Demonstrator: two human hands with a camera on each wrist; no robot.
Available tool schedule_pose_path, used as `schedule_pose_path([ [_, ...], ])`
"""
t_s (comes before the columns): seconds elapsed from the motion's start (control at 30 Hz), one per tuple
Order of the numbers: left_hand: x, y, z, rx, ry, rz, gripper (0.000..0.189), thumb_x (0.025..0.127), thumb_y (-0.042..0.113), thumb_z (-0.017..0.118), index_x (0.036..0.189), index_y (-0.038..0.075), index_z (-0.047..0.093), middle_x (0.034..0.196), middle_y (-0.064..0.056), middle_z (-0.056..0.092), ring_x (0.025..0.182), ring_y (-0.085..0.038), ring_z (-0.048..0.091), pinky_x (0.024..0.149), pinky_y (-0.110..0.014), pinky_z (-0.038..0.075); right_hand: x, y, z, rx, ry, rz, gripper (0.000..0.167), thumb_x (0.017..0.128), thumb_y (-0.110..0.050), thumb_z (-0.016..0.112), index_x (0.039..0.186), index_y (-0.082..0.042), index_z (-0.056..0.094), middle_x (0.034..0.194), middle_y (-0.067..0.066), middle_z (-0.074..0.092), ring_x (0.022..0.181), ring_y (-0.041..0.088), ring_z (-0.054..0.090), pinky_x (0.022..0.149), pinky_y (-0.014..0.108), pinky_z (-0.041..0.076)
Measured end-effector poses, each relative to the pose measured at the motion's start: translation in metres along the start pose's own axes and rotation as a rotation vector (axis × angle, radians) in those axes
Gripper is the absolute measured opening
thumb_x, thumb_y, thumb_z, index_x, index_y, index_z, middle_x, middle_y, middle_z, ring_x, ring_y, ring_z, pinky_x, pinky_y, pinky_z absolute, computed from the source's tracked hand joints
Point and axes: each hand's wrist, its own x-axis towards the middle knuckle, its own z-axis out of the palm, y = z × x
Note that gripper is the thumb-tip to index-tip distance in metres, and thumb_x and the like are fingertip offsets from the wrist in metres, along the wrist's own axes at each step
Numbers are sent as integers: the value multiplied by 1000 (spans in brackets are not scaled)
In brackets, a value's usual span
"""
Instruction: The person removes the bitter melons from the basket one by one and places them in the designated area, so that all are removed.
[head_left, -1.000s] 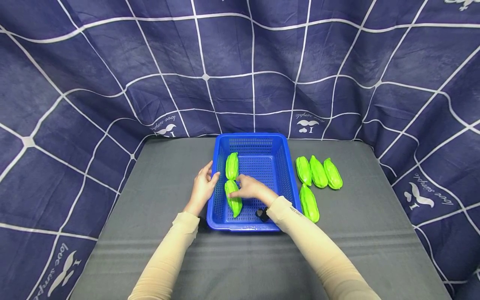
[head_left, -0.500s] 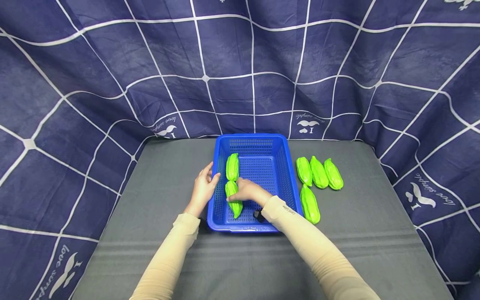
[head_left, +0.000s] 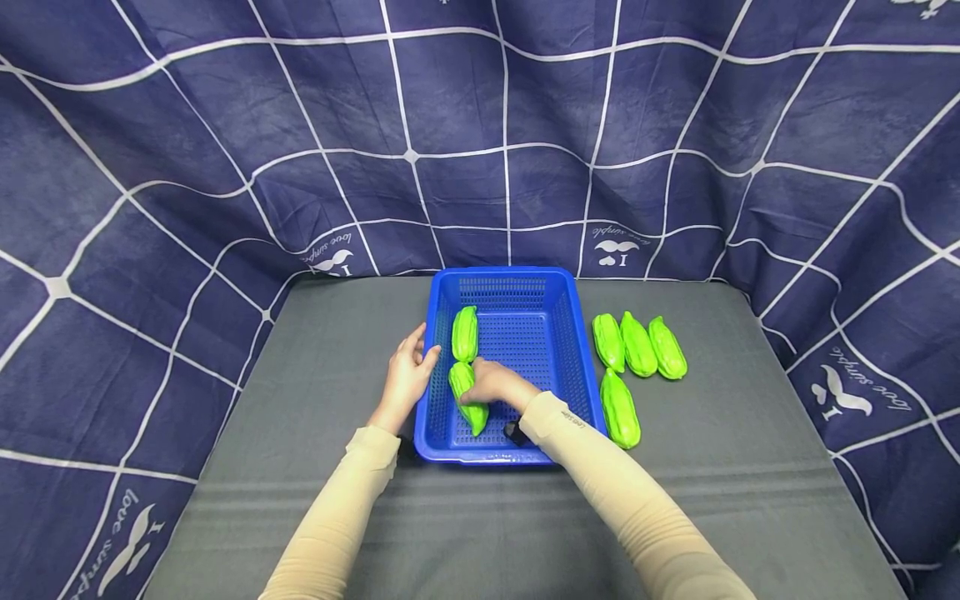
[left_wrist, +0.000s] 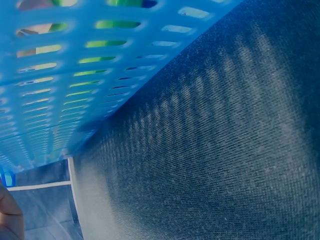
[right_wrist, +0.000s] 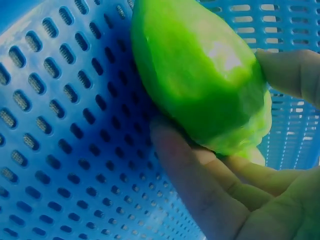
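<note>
A blue plastic basket (head_left: 555, 333) with slotted walls stands on the grey table. Inside, along its left wall, lie two bright green, ridged, gourd-like vegetables in a row. My right hand (head_left: 498, 383) holds the nearer gourd (head_left: 477, 421), thumb on one side and fingers on the other. In the right wrist view this gourd (right_wrist: 195, 75) sits between thumb and fingers, close over the basket floor. The farther gourd (head_left: 465, 333) lies untouched just beyond. My left hand (head_left: 405, 375) grips the basket's left rim, thumb over the edge and fingers outside.
Right of the basket, three green gourds (head_left: 637, 346) lie side by side, with one more gourd (head_left: 620, 410) nearer. A black device (head_left: 514, 432) shows below the right wrist. A blue gridded curtain (head_left: 480, 192) hangs behind the table.
My right hand has settled around the nearer gourd, whose near end has swung slightly to the right. The left hand keeps its place on the rim.
</note>
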Motion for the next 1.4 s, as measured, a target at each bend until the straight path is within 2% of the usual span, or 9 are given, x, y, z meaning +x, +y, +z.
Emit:
schedule_pose_path([
  [0.27, 0, -3, 1, 4, 8, 5, 54, 97, 22, 61, 146, 5, 46, 115, -21, 59, 86, -27, 57, 77, -40, 48, -4, 5, -8, 77, -40, -13, 65, 81, -23, 73, 135, 6, 50, 123, 17, 63, 111, 27, 60, 100, 41, 47],
  [0.47, 0, -5, 2, 1, 8, -3, 54, 97, 23, 61, 146, 6, 46, 116, -21, 59, 86, -27, 56, 77, -40, 47, -9, 5, -22, 195, -16, -52, 69, 79, -19, 70, 138, 7, 47, 122, 19, 63, 102, 23, 62, 94, 36, 51],
  [0.57, 0, -5, 2, 5, 11, -1, 54, 97, 23, 60, 146, 5, 46, 115, -21, 59, 86, -27, 56, 77, -40, 47, -14, 7, -28, 279, -3, -46, 69, 80, -17, 69, 140, 7, 45, 119, 19, 65, 100, 22, 64, 91, 35, 52],
  [0.7, 0, -6, 2, 1, 17, 1, 53, 97, 23, 61, 146, 5, 46, 116, -22, 59, 86, -27, 56, 78, -40, 47, -22, 8, -36, 340, 38, -33, 68, 81, -16, 70, 140, 5, 45, 112, 20, 67, 95, 23, 66, 85, 34, 54],
  [0.97, 0, -7, 1, 4, 25, 5, 54, 97, 23, 61, 145, 4, 47, 115, -22, 60, 84, -27, 56, 76, -39, 47, -38, 6, -53, 366, 125, -80, 67, 80, -14, 70, 140, 3, 46, 108, 19, 67, 91, 22, 63, 83, 34, 52],
  [1.13, 1, -5, 2, 0, 29, 5, 53, 96, 23, 62, 145, 5, 48, 114, -22, 60, 84, -28, 57, 77, -39, 46, -49, 14, -69, 398, 172, -86, 68, 81, -17, 69, 143, 0, 44, 117, 20, 64, 99, 26, 62, 88, 37, 51],
  [1.4, 2, -4, 2, 0, 20, 11, 53, 97, 23, 61, 146, 5, 47, 116, -22, 60, 86, -27, 56, 77, -40, 47, -70, 45, -96, 480, 282, -15, 71, 88, -18, 66, 150, -2, 35, 134, 26, 55, 120, 38, 56, 101, 49, 44],
])
